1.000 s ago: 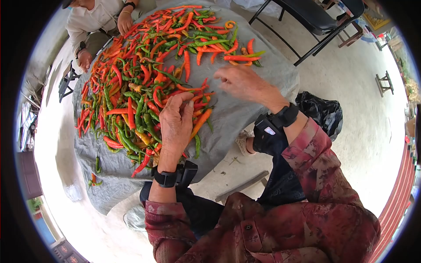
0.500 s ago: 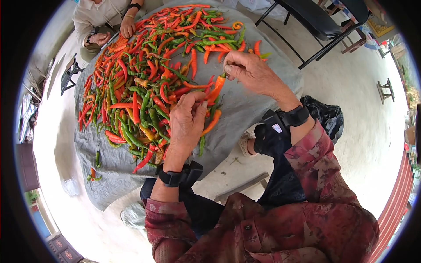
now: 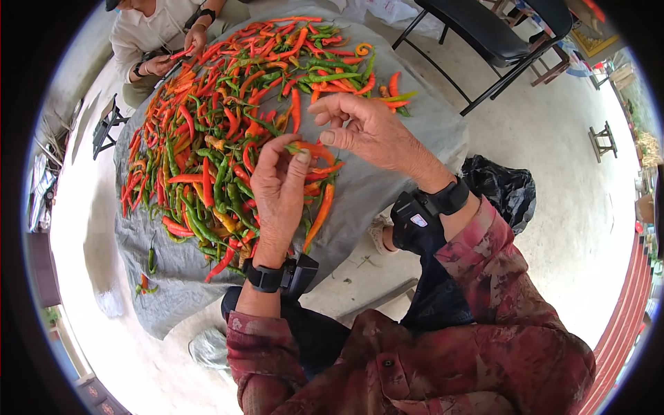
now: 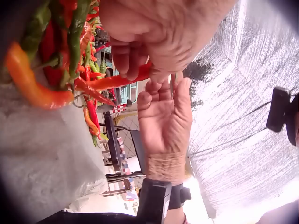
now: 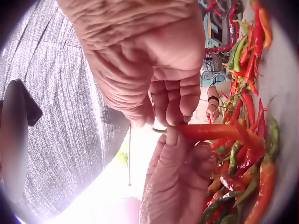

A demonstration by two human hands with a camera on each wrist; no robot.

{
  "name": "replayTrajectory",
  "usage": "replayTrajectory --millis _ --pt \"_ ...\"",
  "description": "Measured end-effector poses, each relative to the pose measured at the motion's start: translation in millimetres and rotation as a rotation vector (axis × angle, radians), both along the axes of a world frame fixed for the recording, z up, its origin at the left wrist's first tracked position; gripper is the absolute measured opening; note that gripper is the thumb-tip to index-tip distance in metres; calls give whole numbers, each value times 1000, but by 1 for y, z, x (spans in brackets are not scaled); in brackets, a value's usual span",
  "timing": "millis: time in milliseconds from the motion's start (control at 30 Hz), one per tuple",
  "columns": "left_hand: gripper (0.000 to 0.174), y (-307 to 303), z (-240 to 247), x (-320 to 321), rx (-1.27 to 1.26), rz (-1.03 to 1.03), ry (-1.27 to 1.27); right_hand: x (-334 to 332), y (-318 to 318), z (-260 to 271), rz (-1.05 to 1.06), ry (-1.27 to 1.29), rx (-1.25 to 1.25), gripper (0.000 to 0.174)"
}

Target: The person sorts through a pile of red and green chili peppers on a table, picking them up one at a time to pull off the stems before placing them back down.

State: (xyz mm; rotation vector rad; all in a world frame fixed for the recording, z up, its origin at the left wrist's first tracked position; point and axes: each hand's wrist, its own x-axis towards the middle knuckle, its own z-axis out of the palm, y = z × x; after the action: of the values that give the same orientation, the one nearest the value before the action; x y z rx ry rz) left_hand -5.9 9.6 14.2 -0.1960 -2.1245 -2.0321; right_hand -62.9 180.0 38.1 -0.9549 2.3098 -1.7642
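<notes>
A big pile of red, orange and green chilies (image 3: 228,117) covers a grey cloth-draped table (image 3: 387,173). Just above its near edge both hands meet on one red-orange chili (image 3: 316,148). My left hand (image 3: 296,153) pinches its green stem end. My right hand (image 3: 325,135) pinches the body beside it with thumb and fingers. The left wrist view has the red chili (image 4: 117,82) under the left hand's curled fingers (image 4: 133,58), with the right hand (image 4: 163,100) opposite. In the right wrist view the right fingers (image 5: 175,105) grip the chili (image 5: 215,133) against the left hand (image 5: 180,179).
Another person (image 3: 155,31) sits at the far side of the table, handling chilies. A black folding chair (image 3: 494,31) stands at the back right. A black bag (image 3: 508,180) lies on the floor to the right of the table. Small stools (image 3: 605,135) stand farther right.
A second ago the right hand reached into the pile and the left rested on chilies. The right then lifted an orange-red chili, and now both hands pinch it together.
</notes>
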Motion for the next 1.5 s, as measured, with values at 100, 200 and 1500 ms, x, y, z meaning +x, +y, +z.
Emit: replayTrajectory --millis 100,200,1500 --pt "24 -6 9 -1 185 1 -39 -10 0 -21 -110 376 193 36" --pt "27 -6 5 1 295 -15 -118 -9 3 -20 31 217 334 31" --pt "11 -10 12 14 228 45 -266 4 -16 -4 111 58 258 27"
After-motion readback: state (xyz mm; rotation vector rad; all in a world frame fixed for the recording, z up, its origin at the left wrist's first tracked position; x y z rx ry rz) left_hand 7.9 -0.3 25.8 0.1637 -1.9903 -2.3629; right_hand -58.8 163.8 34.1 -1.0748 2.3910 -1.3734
